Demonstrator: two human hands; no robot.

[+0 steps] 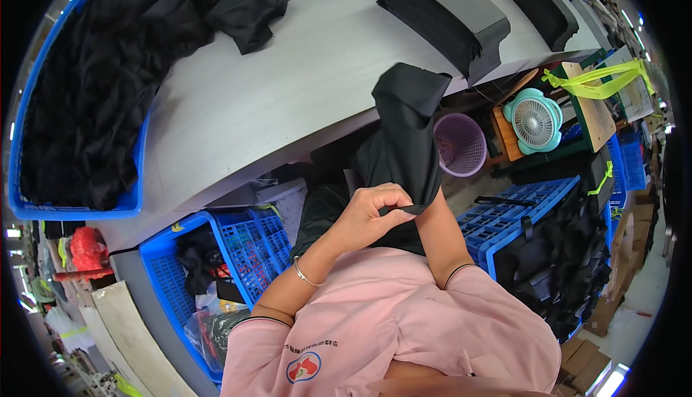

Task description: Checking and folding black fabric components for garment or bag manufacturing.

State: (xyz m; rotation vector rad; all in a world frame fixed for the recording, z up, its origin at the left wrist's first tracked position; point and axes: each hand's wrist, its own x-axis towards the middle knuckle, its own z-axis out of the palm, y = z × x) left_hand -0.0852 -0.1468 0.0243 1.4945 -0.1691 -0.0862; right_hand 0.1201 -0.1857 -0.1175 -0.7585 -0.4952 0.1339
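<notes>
In front of my body hangs a black cloth bag or sleeve-like piece [409,119], its upper end leaning against the table's front edge. My left hand [376,213] pinches its lower edge between thumb and fingers. My right forearm [441,246] goes up into or behind the cloth, so the right hand itself is hidden and its fingers cannot be seen. Beyond, on the grey-white table [288,83], lie a large stack of flat black pieces [447,19] with a grey top and a smaller similar stack [544,8].
A blue crate [144,155] heaped with black cloth [86,101] stands at the left. Lower left is another blue crate [169,253] with bags. To the right are a purple basket [461,145], a teal fan [535,121], and a blue crate [515,217] near black pieces [559,260].
</notes>
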